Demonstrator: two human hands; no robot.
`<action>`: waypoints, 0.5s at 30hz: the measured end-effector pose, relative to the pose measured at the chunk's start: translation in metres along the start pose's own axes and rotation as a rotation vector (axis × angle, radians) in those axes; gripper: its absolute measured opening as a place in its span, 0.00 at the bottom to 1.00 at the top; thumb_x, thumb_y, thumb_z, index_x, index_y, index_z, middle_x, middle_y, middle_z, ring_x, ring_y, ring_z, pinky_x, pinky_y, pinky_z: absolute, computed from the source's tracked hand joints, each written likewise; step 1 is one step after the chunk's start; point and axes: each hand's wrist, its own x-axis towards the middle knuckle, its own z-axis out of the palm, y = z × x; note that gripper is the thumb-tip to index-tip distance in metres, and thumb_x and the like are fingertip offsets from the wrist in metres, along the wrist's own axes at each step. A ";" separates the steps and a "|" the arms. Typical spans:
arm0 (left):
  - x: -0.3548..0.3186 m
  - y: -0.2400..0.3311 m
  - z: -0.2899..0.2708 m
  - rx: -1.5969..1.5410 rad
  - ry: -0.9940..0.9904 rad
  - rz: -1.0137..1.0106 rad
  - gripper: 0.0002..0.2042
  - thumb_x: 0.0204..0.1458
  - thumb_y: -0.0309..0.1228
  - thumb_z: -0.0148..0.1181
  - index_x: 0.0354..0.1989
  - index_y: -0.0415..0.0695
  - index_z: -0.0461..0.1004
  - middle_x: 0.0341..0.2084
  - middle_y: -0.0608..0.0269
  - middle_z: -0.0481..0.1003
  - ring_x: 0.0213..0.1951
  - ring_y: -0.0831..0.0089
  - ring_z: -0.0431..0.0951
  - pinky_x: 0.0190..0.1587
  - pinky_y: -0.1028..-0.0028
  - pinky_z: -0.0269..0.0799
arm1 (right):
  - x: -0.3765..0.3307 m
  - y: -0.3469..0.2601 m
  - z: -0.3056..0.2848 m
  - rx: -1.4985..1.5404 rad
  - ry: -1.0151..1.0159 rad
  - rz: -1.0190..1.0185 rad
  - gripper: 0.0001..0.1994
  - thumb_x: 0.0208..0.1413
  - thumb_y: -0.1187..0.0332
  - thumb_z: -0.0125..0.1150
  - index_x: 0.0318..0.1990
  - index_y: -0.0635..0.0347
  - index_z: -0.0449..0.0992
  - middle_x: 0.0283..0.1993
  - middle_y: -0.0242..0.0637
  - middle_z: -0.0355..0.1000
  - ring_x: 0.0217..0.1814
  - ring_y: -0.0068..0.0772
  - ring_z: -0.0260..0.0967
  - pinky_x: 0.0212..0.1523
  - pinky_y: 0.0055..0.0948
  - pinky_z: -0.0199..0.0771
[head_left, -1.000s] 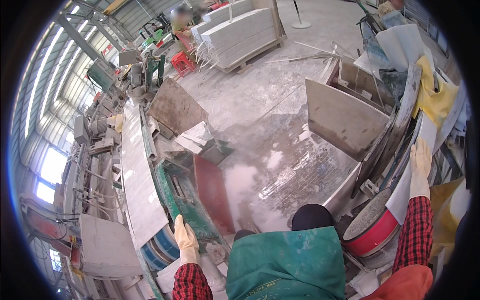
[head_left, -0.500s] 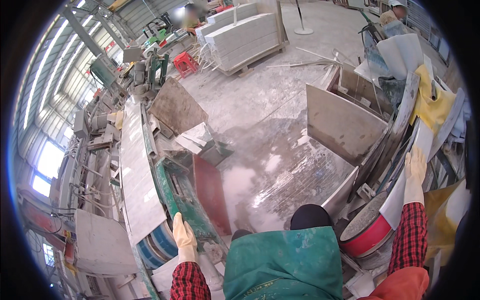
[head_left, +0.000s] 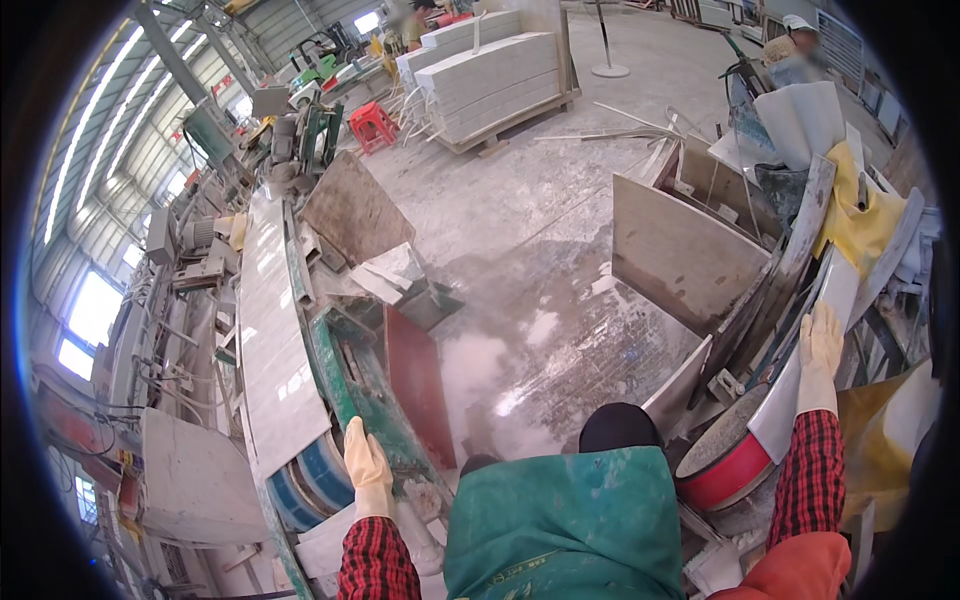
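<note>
My left hand [head_left: 367, 468], in a cream rubber glove, rests on the edge of a green machine frame [head_left: 345, 385] with its fingers stretched out. Beside it, a long pale stone slab [head_left: 280, 360] lies on the left conveyor, ending just before a blue roller [head_left: 310, 485]. On the right, my right hand [head_left: 820, 345], gloved alike, lies flat with extended fingers on a narrow white slab [head_left: 778, 415]. That slab runs along the right conveyor, its near end beside a red-sided drum [head_left: 725, 475]. The slab's far part passes near a yellow cloth [head_left: 860, 215].
Upright boards stand at both sides: a brown board [head_left: 357, 208], a reddish panel [head_left: 418, 385] and a grey-brown board [head_left: 685, 255]. The wet floor [head_left: 560, 350] lies between the conveyors. Farther off are a stone stack [head_left: 490, 85], a red stool [head_left: 372, 128] and a co-worker [head_left: 795, 45].
My right hand has come slightly nearer and leftward, along with the white slab under it. My left hand stays on the green frame. The view has shifted a little.
</note>
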 end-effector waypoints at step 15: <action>0.008 0.011 -0.017 -0.017 -0.016 -0.089 0.19 0.55 0.22 0.52 0.56 0.33 0.66 0.53 0.38 0.72 0.57 0.41 0.69 0.62 0.54 0.63 | -0.154 -0.034 -0.046 0.104 -0.141 0.105 0.40 0.52 0.41 0.62 0.69 0.50 0.61 0.70 0.42 0.58 0.71 0.54 0.54 0.69 0.50 0.57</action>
